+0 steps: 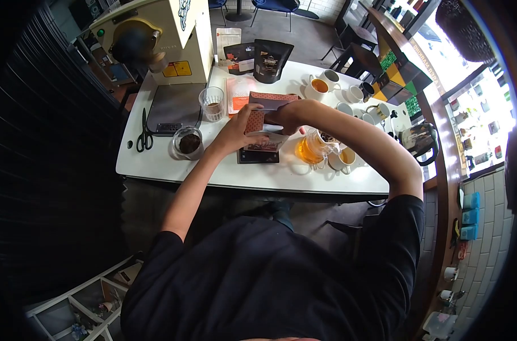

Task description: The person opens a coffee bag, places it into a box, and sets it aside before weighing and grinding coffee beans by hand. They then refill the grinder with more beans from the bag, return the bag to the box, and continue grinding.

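A small carton with a red patterned outside and grey inside (272, 98) stands opened over a black flat device, perhaps a scale (258, 158), on the white table. My left hand (235, 135) grips the carton's left side, thumb and fingers apart around it. At the opening is my right hand (289, 116), its fingertips dipping toward the inside, where they are mostly hidden. I cannot make out whether they hold anything. Just right of the carton, a glass server of amber liquid (308, 150) stands beside a white cup (345, 161). A glass of dark grounds (188, 143) sits to the left.
A cream grinder machine (184, 51) stands at the back left. Black scissors (144, 133) and a clear ribbed glass (212, 105) lie nearer. Coffee pouches (271, 61) line the back edge. Several cups (318, 88) and a kettle (417, 139) crowd the right.
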### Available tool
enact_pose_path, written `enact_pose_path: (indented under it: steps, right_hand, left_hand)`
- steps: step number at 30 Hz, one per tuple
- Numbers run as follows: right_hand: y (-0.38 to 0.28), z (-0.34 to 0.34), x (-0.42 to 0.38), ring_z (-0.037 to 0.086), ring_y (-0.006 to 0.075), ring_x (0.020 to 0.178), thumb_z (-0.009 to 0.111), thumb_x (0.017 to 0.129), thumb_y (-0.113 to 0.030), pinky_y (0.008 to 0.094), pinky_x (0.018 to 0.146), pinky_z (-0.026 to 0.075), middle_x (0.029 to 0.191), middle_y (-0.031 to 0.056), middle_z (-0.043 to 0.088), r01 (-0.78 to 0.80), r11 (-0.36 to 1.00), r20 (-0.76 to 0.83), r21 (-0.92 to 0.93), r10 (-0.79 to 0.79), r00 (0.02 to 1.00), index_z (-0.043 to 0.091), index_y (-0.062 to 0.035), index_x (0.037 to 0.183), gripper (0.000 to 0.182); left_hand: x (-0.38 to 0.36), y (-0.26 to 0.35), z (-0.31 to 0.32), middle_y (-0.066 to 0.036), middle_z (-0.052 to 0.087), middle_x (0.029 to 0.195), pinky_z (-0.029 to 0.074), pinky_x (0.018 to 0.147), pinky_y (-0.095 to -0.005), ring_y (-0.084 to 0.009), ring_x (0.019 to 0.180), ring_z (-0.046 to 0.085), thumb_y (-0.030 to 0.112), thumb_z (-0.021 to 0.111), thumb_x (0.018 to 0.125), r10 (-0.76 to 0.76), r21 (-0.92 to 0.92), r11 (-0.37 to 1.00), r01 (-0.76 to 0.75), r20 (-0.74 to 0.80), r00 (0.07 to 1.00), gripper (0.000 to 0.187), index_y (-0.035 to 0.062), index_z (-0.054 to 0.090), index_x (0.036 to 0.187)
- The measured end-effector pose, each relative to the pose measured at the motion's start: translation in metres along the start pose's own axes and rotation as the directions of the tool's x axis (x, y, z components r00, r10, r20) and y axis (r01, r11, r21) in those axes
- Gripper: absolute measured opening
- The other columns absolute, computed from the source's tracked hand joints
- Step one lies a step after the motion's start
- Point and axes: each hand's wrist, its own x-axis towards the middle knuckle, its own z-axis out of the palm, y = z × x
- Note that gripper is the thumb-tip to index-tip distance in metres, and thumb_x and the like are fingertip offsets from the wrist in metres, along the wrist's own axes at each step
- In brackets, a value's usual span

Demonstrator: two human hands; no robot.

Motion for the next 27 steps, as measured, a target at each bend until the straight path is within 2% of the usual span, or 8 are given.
enact_pose_path:
  steps: [2,6,9,12,14,18,25,27]
  right_hand:
    - [-0.005,-0.001,0.005,0.061,0.0359,0.116,0.061,0.082,0.003,0.036,0.065,0.066,0.152,0.0223,0.033,-0.076,0.997,0.085,0.022,0.074,0.994,0.017,-0.0226,0.157,0.091]
    - [-0.007,0.005,0.006,0.063,0.036,0.111,0.062,0.08,0.003,0.0354,0.064,0.066,0.151,0.0234,0.033,-0.085,0.996,0.063,0.017,0.084,0.994,0.015,-0.0179,0.157,0.093]
    - [-0.001,0.018,0.018,0.063,0.0306,0.113,0.068,0.077,-0.005,0.0335,0.067,0.063,0.137,0.0226,0.049,0.051,0.99,-0.135,-0.132,-0.069,0.988,0.031,-0.0105,0.151,0.083]
    - [-0.019,0.016,0.009,0.061,0.0387,0.114,0.065,0.078,-0.001,0.0346,0.069,0.065,0.153,0.0225,0.029,-0.039,0.997,0.01,-0.063,0.04,0.999,0.011,-0.0127,0.157,0.096]
    - [-0.008,0.031,0.033,0.06,0.038,0.118,0.065,0.079,-0.002,0.0396,0.077,0.063,0.149,0.0224,0.036,0.017,0.881,-0.225,-0.473,-0.139,0.964,0.019,-0.0102,0.155,0.089]
    - [-0.015,0.028,0.033,0.059,0.0375,0.12,0.066,0.078,-0.004,0.0447,0.085,0.058,0.144,0.0241,0.044,0.037,0.893,-0.381,-0.448,-0.229,0.896,0.031,-0.0046,0.148,0.077]
    - [-0.045,0.012,0.002,0.07,0.036,0.097,0.065,0.083,-0.007,0.0441,0.078,0.058,0.127,0.0222,0.055,0.097,0.89,-0.596,-0.445,-0.375,0.71,0.045,-0.0004,0.131,0.052]
    - [-0.059,0.004,-0.011,0.073,0.0297,0.083,0.066,0.083,-0.009,0.0405,0.069,0.059,0.116,0.0195,0.058,-0.116,0.844,-0.671,-0.524,-0.325,0.667,0.056,0.0,0.118,0.038]
  left_hand:
    - [-0.002,-0.001,-0.005,-0.017,0.053,0.133,0.046,0.102,-0.0397,-0.032,0.122,0.056,0.036,0.09,0.069,0.009,0.024,1.0,-0.009,-0.001,1.0,0.091,0.0109,0.037,0.138]
    - [-0.005,0.004,-0.014,-0.018,0.052,0.136,0.044,0.105,-0.0414,-0.0345,0.125,0.054,0.039,0.09,0.068,0.079,0.151,0.986,-0.076,-0.016,0.997,0.096,0.0043,0.036,0.138]
    - [-0.006,0.012,-0.022,-0.02,0.051,0.137,0.042,0.107,-0.0439,-0.0364,0.127,0.053,0.039,0.09,0.067,-0.02,0.183,0.983,0.012,0.042,0.999,0.099,0.0035,0.034,0.14]
    - [-0.007,0.009,-0.024,-0.021,0.051,0.136,0.043,0.107,-0.0445,-0.0389,0.127,0.052,0.037,0.09,0.067,0.073,0.308,0.948,-0.079,0.029,0.997,0.099,0.004,0.034,0.141]
    - [-0.006,0.015,-0.032,-0.022,0.051,0.136,0.043,0.106,-0.0446,-0.0397,0.126,0.052,0.036,0.09,0.067,0.166,0.329,0.931,-0.157,-0.001,0.986,0.096,0.004,0.038,0.141]
    - [-0.005,0.011,-0.053,-0.02,0.059,0.128,0.046,0.102,-0.0459,-0.0399,0.116,0.058,0.038,0.089,0.066,0.228,0.33,0.92,-0.211,-0.012,0.974,0.087,0.002,0.05,0.134]
    - [-0.017,0.013,-0.074,-0.018,0.062,0.122,0.047,0.099,-0.0445,-0.0367,0.113,0.061,0.037,0.09,0.066,0.14,0.347,0.934,-0.087,-0.131,0.981,0.075,0.008,0.059,0.128]
    - [-0.02,0.007,-0.074,-0.017,0.062,0.12,0.047,0.098,-0.0435,-0.0348,0.111,0.061,0.036,0.09,0.066,0.023,0.289,0.957,0.013,-0.122,0.992,0.072,0.0098,0.059,0.126]
